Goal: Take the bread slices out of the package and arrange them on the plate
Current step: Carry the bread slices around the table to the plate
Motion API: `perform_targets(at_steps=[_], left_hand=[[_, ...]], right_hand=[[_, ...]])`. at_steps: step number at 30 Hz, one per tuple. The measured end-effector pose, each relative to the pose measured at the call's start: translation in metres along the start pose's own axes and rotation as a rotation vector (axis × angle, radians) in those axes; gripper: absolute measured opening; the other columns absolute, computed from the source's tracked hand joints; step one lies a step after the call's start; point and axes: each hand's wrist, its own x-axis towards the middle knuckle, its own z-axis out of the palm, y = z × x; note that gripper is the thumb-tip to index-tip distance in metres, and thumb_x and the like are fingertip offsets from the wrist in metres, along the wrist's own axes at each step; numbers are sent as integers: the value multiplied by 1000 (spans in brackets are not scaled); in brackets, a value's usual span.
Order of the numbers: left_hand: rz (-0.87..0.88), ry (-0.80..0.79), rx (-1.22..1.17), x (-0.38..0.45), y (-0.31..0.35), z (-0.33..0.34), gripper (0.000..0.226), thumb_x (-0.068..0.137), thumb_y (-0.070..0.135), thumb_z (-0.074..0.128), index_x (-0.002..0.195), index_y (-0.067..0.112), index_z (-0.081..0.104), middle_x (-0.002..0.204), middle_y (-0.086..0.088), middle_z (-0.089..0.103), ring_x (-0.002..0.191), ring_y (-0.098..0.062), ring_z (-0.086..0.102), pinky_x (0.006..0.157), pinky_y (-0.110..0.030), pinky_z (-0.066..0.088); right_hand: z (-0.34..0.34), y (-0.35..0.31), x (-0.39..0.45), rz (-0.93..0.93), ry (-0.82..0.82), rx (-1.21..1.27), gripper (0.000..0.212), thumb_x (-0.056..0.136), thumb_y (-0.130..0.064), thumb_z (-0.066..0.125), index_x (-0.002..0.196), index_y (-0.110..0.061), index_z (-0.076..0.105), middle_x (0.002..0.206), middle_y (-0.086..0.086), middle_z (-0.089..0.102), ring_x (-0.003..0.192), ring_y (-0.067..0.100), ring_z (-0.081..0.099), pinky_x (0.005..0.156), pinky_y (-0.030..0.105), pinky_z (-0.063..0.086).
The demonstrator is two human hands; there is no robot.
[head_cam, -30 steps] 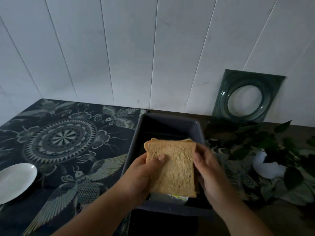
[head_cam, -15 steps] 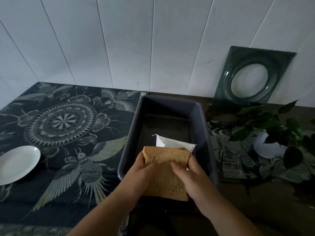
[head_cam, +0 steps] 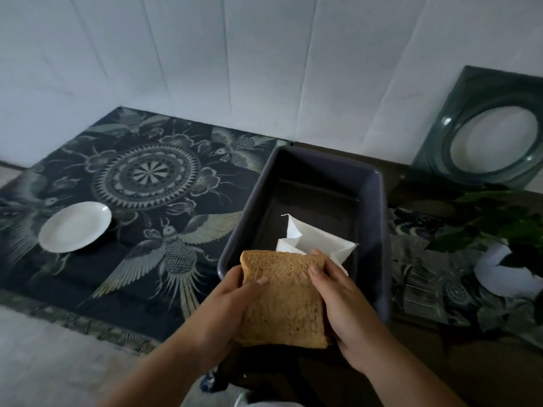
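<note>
**Bread's out of the bag, plate's still bare**

Closest to the camera, the person has a square brown bread slice (head_cam: 283, 301) (could be a small stack, hard to tell from the front) pinched between both hands. The left hand (head_cam: 226, 306) clamps the left edge, thumb lying over the front face near the top corner, other fingers hidden behind. The right hand (head_cam: 338, 292) does the same on the right edge, thumb on the crust, fingers curled round the back. Two-sided grip probably because soft bread flops and tears if held by one corner.

The bread sits upright-ish over the near end of the dark rectangular plastic tub (head_cam: 379, 230), clear of the white crumpled paper package (head_cam: 317, 242) lying inside just behind it. Package looks open and slack, so the pulling-out bit seems done for this one.

Further off to the left, the small round white plate (head_cam: 75, 227) rests on the dark patterned cloth (head_cam: 152, 177), well apart from the hands, nothing on it. Next would be a carry leftwards
</note>
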Motion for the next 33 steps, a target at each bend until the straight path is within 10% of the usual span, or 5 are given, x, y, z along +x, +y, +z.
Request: perform_targets(at_steps=[5,9,13,27,33], left_hand=[[88,215,-156,-39,-25,4,42,74,22,67,114,9,64,102,-19,74,93,-38,71,66,-43,59],[176,403,-190,-74,-53,5,30,72,24,70,102,25,74,98,-12,75,82,-33,73,55,-36,56],[242,536,-233,-111,-88,5,38,78,22,73,116,26,69,113,-11,72,95,-30,70,64,-37,56],[365,1003,-535,-264,-195,-7,39,70,19,74,108,8,70,99,-15,75,83,-28,71,62,-39,58],[397,1160,-627,-311,-225,-32,20,83,11,71,102,16,71,101,-10,74,92,-32,70,72,-48,59]], right_hand=[[3,0,1,22,-146,-71,73,59,-80,59,125,-50,58,130,-6,64,119,21,61,104,52,46],[15,5,-7,24,-293,-178,44,69,-71,61,101,-43,72,108,-6,75,106,20,68,99,51,50],[34,21,-16,87,-468,-211,8,87,-48,68,92,-45,74,98,-7,78,95,20,73,92,50,56],[156,70,-94,338,-1025,-451,32,83,-42,75,106,-20,72,105,13,76,92,36,74,81,55,60],[212,90,-131,336,-1167,-535,10,88,-29,71,95,-23,74,94,10,78,83,31,75,69,44,60]])
